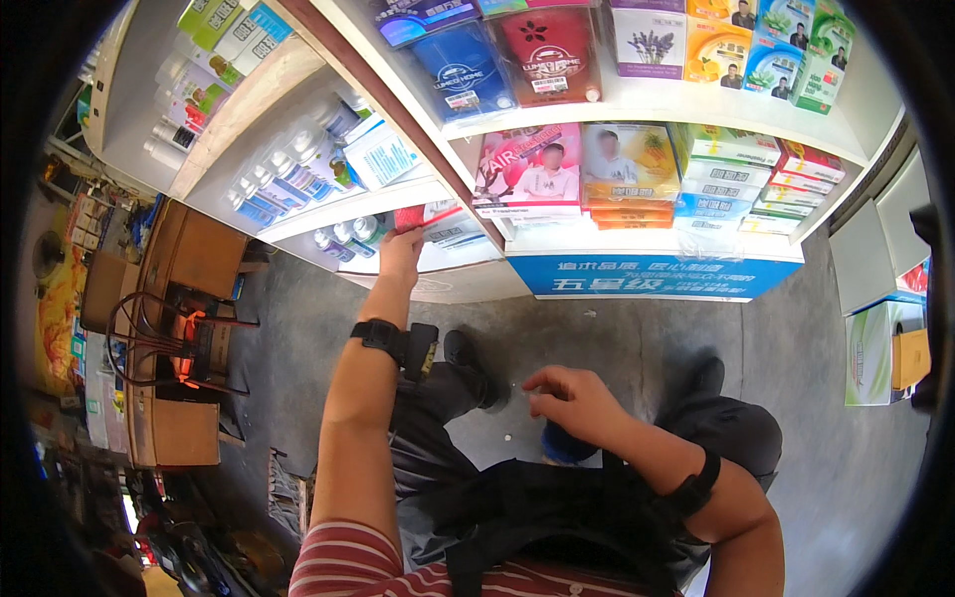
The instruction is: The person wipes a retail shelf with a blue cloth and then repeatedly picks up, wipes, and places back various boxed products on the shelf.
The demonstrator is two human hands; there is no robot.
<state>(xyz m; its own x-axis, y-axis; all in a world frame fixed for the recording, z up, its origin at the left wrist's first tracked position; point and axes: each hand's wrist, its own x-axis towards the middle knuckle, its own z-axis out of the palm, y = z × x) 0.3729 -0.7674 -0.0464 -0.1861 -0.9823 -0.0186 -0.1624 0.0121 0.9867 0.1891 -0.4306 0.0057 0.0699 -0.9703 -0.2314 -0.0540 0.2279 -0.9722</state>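
My left hand (401, 251) reaches forward to the lowest shelf of the curved cabinet. Its fingers are closed at the near edge of a small red package (408, 216), whose contents I cannot make out. Beside that package lies a white package with a red edge (444, 215), and round-capped bottles (364, 229) stand just to the left. Over my lap hangs my right hand (575, 400), with nothing in it; its fingers are loosely bent and the thumb is apart. Below it shows part of a blue round thing (567, 444).
Flat boxes (726, 179) and picture-fronted packs (527, 169) fill the white shelves ahead, above a blue sign panel (657, 278). More bottles (284, 174) line the left shelves. A wooden desk (204, 259) and dark chair (149, 338) stand left; a carton (870, 358) sits right.
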